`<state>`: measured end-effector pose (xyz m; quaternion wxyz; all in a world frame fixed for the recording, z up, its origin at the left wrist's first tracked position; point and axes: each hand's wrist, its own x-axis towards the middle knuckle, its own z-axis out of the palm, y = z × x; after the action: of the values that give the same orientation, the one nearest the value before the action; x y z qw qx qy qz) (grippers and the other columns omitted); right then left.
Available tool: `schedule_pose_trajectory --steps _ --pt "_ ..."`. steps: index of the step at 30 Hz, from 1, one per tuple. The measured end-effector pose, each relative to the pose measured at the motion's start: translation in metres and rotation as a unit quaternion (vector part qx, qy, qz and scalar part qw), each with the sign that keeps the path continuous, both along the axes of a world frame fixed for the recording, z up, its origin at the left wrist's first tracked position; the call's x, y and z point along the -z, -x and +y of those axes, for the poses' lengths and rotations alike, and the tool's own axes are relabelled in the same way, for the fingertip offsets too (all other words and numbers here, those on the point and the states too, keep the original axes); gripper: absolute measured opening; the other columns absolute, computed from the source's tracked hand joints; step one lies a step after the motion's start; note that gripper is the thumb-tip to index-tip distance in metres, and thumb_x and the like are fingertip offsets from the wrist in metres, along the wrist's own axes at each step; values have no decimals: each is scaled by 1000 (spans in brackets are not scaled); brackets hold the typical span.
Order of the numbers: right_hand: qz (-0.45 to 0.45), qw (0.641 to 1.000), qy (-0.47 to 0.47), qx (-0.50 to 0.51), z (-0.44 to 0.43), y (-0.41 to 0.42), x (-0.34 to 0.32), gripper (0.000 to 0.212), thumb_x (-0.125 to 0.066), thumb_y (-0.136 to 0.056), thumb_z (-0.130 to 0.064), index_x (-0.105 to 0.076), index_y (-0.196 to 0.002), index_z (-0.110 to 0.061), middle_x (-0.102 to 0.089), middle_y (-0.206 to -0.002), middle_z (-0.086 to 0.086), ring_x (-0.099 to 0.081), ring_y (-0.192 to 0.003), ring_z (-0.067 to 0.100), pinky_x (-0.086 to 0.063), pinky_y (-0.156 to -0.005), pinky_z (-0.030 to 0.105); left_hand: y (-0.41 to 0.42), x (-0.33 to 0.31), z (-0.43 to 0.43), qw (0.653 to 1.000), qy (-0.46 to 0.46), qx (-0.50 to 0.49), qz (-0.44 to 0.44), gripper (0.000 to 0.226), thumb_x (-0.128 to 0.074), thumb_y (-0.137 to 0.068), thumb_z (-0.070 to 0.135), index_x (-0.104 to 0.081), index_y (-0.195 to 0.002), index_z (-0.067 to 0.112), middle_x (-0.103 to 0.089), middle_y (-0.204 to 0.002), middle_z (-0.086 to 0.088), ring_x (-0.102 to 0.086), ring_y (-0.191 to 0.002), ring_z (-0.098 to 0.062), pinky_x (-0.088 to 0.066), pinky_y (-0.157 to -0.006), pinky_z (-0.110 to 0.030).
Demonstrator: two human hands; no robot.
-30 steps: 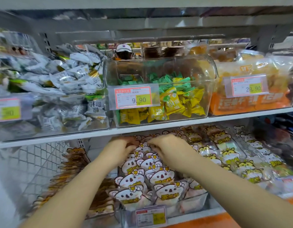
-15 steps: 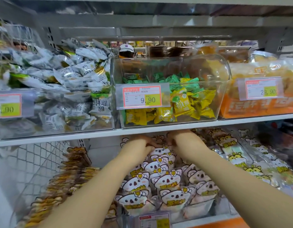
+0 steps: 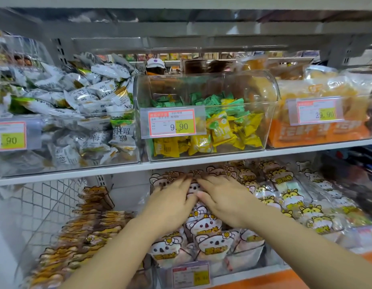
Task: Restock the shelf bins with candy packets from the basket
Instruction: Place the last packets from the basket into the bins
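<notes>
store shelf (image 3: 97,172), clear bins all along it. right below the candy bin (image 3: 256,90) with the yellow and green sweets, the koala packets (image 3: 206,226) sit stacked. left hand (image 3: 170,202) and right hand (image 3: 227,202) lie flat on the stack, fingers straight, tips close together.

White koala-faced candy packets (image 3: 210,245), printed with yellow lettering and small flowers, are stood upright in close rows running front to back inside a clear bin (image 3: 248,256) on the lower shelf (image 3: 254,275). On the upper shelf (image 3: 201,161), a curved-top clear bin (image 3: 266,113) is seen partly filled with loose yellow and green candies (image 3: 220,132). Just to its left, another bin (image 3: 18,163) is heaped with white-grey packets (image 3: 87,105).
</notes>
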<state>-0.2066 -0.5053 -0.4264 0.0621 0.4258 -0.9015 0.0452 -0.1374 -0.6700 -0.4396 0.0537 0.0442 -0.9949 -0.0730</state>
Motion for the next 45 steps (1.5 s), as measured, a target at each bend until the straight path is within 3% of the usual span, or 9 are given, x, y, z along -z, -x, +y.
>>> schedule_pose_trajectory --steps 3,10,13,19,27,32,36,39,45 --pt "-25 999 -29 12 5 0 2 57 -18 -106 -49 -28 -155 -21 -33 -159 -2 -31 -144 21 -19 -119 39 -3 -2 8 998 7 24 -62 60 -14 -107 49 -4 -161 27 0 -168 9 -8 -155 -12 -6 -125 -47" --pt "-67 997 -47 16 -1 9 5 58 -15 -105 -51 -28 -155 -24 -26 -163 -4 -25 -148 19 -16 -121 42 7 -4 4 995 37 13 -97 59 -15 -107 45 -2 -161 27 1 -169 8 -2 -155 -14 -2 -125 -48" --pt "-48 999 4 20 23 -8 -5 72 -10 -98 -66 -20 -158 -28 -20 -164 -8 -17 -150 13 -7 -123 39 -22 -18 7 998 -1 0 -56 61 -12 -106 53 1 -161 30 5 -168 12 3 -155 -12 1 -126 -46" --pt "-13 998 -31 49 56 -44 16 108 8 -68 -93 7 -158 -34 19 -163 -11 12 -153 13 3 -123 52 -90 -4 32 998 32 -45 -37 98 10 -71 83 20 -156 35 28 -160 13 21 -152 -14 9 -124 -49" --pt "15 997 -11 69 43 -18 42 105 6 -74 -91 -3 -160 -31 11 -167 -5 9 -154 16 2 -122 57 -60 25 26 996 74 -55 -14 84 -10 -95 72 10 -160 22 12 -168 2 10 -155 -18 -1 -126 -46" --pt "37 998 20 36 48 -41 27 97 -1 -78 -88 -16 -158 -35 -1 -166 -9 -1 -154 16 4 -121 57 -82 11 25 997 60 -32 40 82 -14 -92 76 2 -160 34 5 -168 10 3 -155 -12 1 -125 -48" --pt "39 993 107 -20 35 -57 20 59 -25 -96 -59 -58 -136 -30 -46 -150 -7 -36 -142 18 -19 -119 51 -124 10 20 996 43 -24 77 64 -27 -98 65 -22 -156 39 -11 -166 15 -9 -153 -12 -3 -125 -47" --pt "26 995 90 -23 9 -46 22 43 -36 -103 -43 -63 -130 -23 -56 -140 -1 -48 -130 26 -38 -107 49 -154 16 14 996 48 -30 75 53 -36 -99 58 -40 -148 38 -25 -162 12 -19 -151 -16 -9 -125 -49" --pt "18 996 69 54 -26 -17 3 28 -50 -100 -23 -70 -118 -25 -69 -120 4 -59 -113 32 -50 -94 48 -168 16 11 996 70 -38 47 51 -42 -101 49 -32 -151 39 -21 -162 12 -15 -151 -15 -6 -125 -49"
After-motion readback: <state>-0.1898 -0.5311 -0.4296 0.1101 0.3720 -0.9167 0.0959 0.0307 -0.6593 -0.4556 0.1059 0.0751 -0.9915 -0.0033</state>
